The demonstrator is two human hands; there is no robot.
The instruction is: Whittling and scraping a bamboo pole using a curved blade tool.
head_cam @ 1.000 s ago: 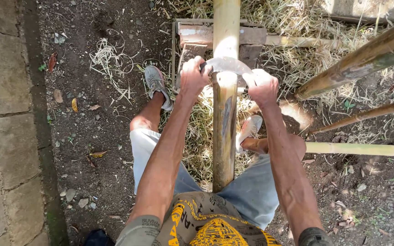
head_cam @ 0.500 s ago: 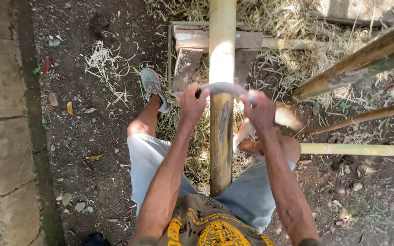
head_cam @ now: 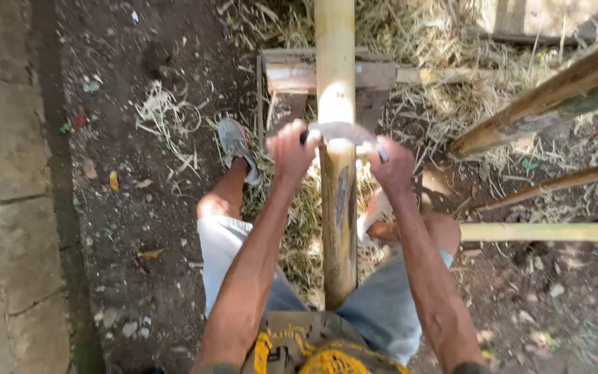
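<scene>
Bare dirt strewn with straw and shavings lies under a long bamboo pole (head_cam: 336,208) that runs away from the person over a wooden stand (head_cam: 292,73). Left hand (head_cam: 289,150) and right hand (head_cam: 394,166) are each clenched on an end of a curved two-handled blade (head_cam: 340,130) laid across the pole. Judging by that, even pressure on both handles and a shallow angle should peel thin, clean strips.
</scene>
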